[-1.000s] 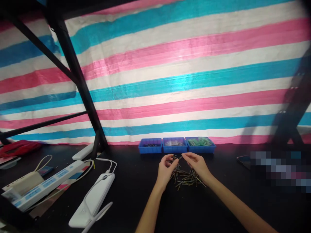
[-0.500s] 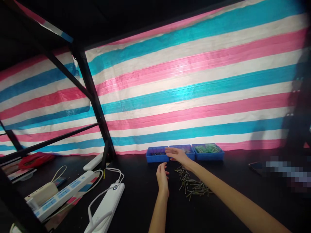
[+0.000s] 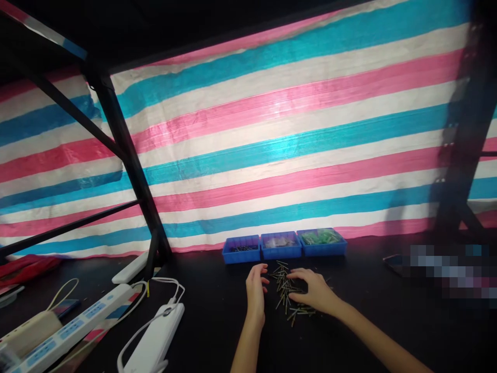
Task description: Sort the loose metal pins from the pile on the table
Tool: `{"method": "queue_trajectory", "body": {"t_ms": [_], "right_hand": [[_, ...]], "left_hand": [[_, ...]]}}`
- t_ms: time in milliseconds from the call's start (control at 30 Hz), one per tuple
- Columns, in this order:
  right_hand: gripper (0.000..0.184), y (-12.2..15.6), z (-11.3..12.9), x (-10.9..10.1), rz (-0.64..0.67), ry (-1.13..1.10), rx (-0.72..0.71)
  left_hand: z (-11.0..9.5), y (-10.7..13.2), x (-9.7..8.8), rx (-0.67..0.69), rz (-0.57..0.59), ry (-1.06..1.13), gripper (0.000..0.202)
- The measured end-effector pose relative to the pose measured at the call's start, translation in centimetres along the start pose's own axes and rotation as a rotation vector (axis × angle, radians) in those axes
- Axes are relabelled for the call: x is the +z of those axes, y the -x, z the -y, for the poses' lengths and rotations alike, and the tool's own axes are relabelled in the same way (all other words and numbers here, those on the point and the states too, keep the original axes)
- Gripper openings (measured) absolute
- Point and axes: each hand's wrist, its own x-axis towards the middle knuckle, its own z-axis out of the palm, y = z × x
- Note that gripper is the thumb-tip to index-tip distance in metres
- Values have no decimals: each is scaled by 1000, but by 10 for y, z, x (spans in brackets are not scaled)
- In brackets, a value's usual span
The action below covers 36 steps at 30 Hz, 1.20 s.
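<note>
1. Your right hand (image 3: 313,293) is over the right side of the pile of thin metal pins (image 3: 284,292) on the black desk (image 3: 209,316). Its thumb and fingers are set apart in a wide curve, with the fingertips pointing in at the pins. You may be touching some of them; the view is too small to tell.
2. Your left hand (image 3: 255,295) stands on edge just left of the pile, fingers pointing away from you and loosely bent, with gaps between them. Its palm is turned toward the pins, and you cannot tell from here whether anything lies in it.
3. The pins lie loose between your two hands, crossing each other at many angles, some reaching toward you in front of the right hand.
4. Beyond the pile, three blue plastic bins stand side by side in a row. The left bin (image 3: 243,257) holds small dark pieces, the middle bin (image 3: 281,254) pale clear ones, and the right bin (image 3: 325,250) green translucent ones.
5. Well to your left lie a white power bank (image 3: 157,334) with a white cable (image 3: 176,284) and, past it, a white power strip (image 3: 75,331) beside a beige adapter (image 3: 33,329).
6. At the back, a striped tarp (image 3: 272,160) in pink, white and blue hangs behind a black metal frame post (image 3: 130,166).
</note>
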Motion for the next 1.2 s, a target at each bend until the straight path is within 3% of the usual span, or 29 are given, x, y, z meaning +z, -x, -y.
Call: {"method": "queue_trajectory", "body": {"t_ms": [233,733,933,1067,1200], "right_hand": [[18,3,7,-1,-79,22,46],[10,6,11,-6,-138,26,-15],[23,3,14,-4,-211,-344,42],[31,1,19,-3,-154,-745,139],[35,2,25,-7,-127,-895,210]], "left_hand": [[2,6,4,-6,55,-14,34],[8,4,4,3,102,-73,34],[5,6,8,27,176,-78,34],[1,12,12,46,274,-112,38],[1,17,14,60,344,-146,34]]}}
